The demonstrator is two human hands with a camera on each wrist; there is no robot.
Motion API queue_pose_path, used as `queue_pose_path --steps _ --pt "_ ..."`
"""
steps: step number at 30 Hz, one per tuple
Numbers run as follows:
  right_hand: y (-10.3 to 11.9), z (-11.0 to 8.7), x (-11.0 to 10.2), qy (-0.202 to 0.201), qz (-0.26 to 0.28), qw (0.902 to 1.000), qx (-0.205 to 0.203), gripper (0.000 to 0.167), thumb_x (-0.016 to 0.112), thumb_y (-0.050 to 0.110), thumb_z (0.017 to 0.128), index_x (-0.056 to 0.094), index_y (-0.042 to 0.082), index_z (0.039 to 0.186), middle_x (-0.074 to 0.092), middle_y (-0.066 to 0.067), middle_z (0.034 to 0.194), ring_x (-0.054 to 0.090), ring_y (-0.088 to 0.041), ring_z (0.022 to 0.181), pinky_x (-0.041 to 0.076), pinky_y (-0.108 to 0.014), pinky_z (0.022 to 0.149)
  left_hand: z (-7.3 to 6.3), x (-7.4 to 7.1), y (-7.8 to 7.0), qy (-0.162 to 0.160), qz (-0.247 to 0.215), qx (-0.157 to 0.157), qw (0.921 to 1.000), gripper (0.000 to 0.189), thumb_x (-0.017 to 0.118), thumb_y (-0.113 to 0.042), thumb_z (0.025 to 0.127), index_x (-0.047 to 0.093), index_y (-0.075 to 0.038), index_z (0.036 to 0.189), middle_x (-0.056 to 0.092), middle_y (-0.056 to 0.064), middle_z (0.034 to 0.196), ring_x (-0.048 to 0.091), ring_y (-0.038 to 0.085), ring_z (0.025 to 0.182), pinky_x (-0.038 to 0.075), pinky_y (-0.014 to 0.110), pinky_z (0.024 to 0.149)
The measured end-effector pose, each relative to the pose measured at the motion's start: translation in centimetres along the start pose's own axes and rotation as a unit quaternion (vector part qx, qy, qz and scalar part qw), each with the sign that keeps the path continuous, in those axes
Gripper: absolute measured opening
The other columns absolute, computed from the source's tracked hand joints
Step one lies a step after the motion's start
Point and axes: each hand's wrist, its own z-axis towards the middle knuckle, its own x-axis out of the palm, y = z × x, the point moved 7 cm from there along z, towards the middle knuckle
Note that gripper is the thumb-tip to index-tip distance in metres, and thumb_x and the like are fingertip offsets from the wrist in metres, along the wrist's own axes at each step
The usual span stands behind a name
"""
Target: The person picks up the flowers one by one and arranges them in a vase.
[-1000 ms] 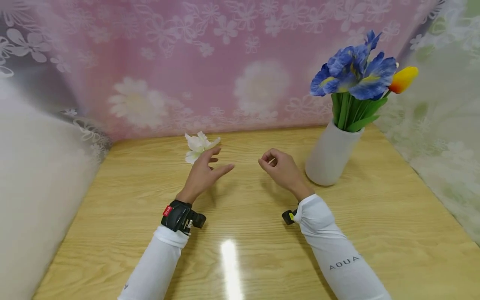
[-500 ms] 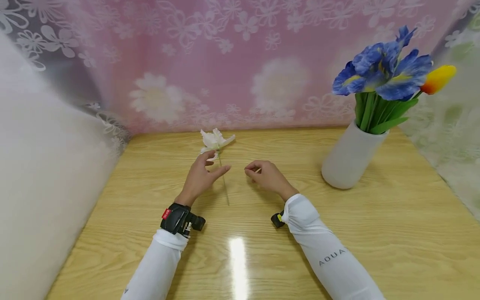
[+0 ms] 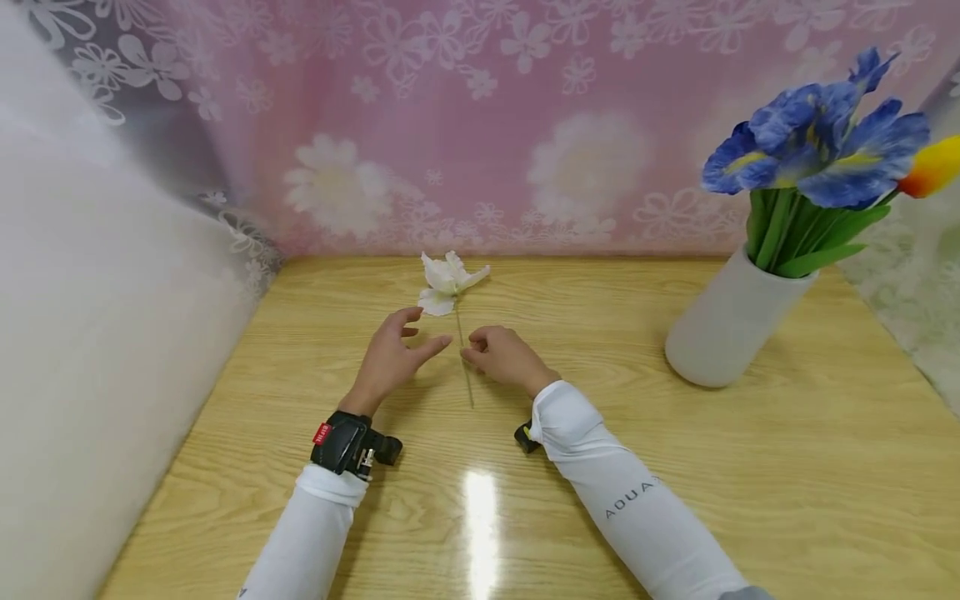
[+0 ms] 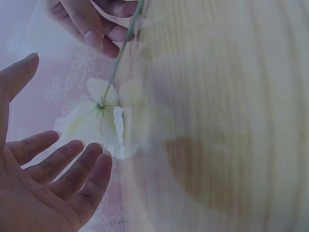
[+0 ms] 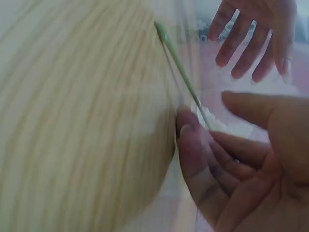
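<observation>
A white artificial flower [image 3: 444,279] on a thin green stem lies on the wooden table, bloom toward the curtain and stem toward me. My left hand [image 3: 390,354] is held left of the stem, thumb and fingers spread, holding nothing. Its fingertips are close to the bloom in the left wrist view. At the stem's right side is my right hand [image 3: 504,357], fingers bent. In the right wrist view its fingers [image 5: 193,150] lie beside the stem [image 5: 181,70], perhaps touching it, while the thumb stays apart.
A white vase [image 3: 738,321] stands on the right of the table [image 3: 600,500], holding blue irises [image 3: 817,146], green leaves and a red-yellow tulip [image 3: 930,167]. A pink floral curtain [image 3: 465,167] hangs along the back edge.
My right hand has moved left, away from the vase and up to the stem. My left hand now sits clear of the bloom, and the stem shows. The head view has turned left.
</observation>
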Motion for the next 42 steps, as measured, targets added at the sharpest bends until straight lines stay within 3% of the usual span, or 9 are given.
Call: queue_pose_path --steps 4,7,16,21,25,32,37,42 --pt "0.7 0.8 -0.1 -0.025 -0.030 0.9992 0.013 0.025 0.056 0.022 0.098 0.069 0.000 0.096 0.063 -0.001 0.070 0.052 -0.010 0.058 0.043 -0.025 0.056 -0.2 -0.2 0.3 0.003 -0.001 -0.007 1.0000 0.081 0.068 -0.054 0.083 0.039 -0.009 0.145 0.040 0.010 0.144 0.046 0.030 0.124 0.050 0.046 0.088" --pt "1.2 1.4 -0.2 -0.040 -0.046 0.9978 0.026 0.030 0.057 0.020 0.098 0.069 0.002 0.076 0.059 -0.003 0.058 0.046 -0.011 0.049 0.038 -0.024 0.047 -0.5 -0.4 0.5 0.004 -0.007 -0.012 0.9999 0.082 0.069 -0.053 0.083 0.040 -0.009 0.144 0.039 0.009 0.144 0.046 0.030 0.124 0.050 0.045 0.087" --pt "0.9 2.0 0.2 -0.056 -0.039 0.9961 0.056 0.034 0.061 0.017 0.095 0.069 0.004 0.065 0.061 -0.003 0.054 0.049 -0.013 0.046 0.039 -0.024 0.045 -1.0 -0.3 0.8 0.001 -0.006 -0.013 0.9999 0.080 0.070 -0.052 0.083 0.040 -0.008 0.143 0.039 0.010 0.144 0.047 0.031 0.123 0.050 0.045 0.089" --pt "0.4 1.7 0.3 -0.070 -0.002 0.9966 0.044 0.033 0.060 0.016 0.096 0.069 0.003 0.066 0.061 -0.005 0.054 0.048 -0.012 0.044 0.037 -0.023 0.043 -1.1 -0.1 1.1 0.001 -0.007 -0.017 0.9998 0.081 0.069 -0.053 0.083 0.040 -0.008 0.144 0.039 0.010 0.144 0.046 0.030 0.123 0.049 0.046 0.089" --pt "0.7 1.4 -0.1 -0.098 0.027 0.9947 0.017 0.025 0.060 0.017 0.096 0.072 0.003 0.080 0.063 -0.005 0.059 0.050 -0.010 0.046 0.038 -0.022 0.045 -1.0 -0.3 1.0 -0.004 -0.012 -0.012 0.9998 0.084 0.068 -0.057 0.081 0.039 -0.008 0.144 0.039 0.009 0.144 0.047 0.031 0.123 0.049 0.046 0.089" --pt "1.6 -1.4 -3.9 -0.188 0.029 0.9818 -0.003 0.020 0.062 0.025 0.096 0.074 0.012 0.105 0.071 -0.001 0.086 0.063 -0.007 0.066 0.051 -0.027 0.055 -0.3 0.3 -0.8 -0.011 -0.039 0.031 0.9987 0.083 0.066 -0.060 0.081 0.041 -0.010 0.143 0.040 0.007 0.143 0.048 0.028 0.122 0.047 0.045 0.092" --pt "1.9 -4.6 -7.7 -0.267 0.004 0.9637 -0.012 0.026 0.061 0.033 0.096 0.074 0.015 0.110 0.072 0.003 0.084 0.064 -0.007 0.067 0.049 -0.029 0.049 0.2 1.5 -2.8 0.002 -0.045 0.057 0.9974 0.082 0.065 -0.060 0.082 0.041 -0.011 0.143 0.040 0.006 0.143 0.047 0.027 0.122 0.045 0.045 0.094" --pt "2.0 -8.2 -11.5 -0.358 -0.005 0.9327 -0.043 0.026 0.062 0.032 0.095 0.075 0.013 0.109 0.072 0.003 0.079 0.066 -0.010 0.066 0.048 -0.032 0.049 0.9 3.3 -5.0 0.021 -0.041 0.077 0.9959 0.084 0.064 -0.063 0.081 0.041 -0.012 0.144 0.041 0.006 0.143 0.048 0.027 0.122 0.045 0.044 0.093"
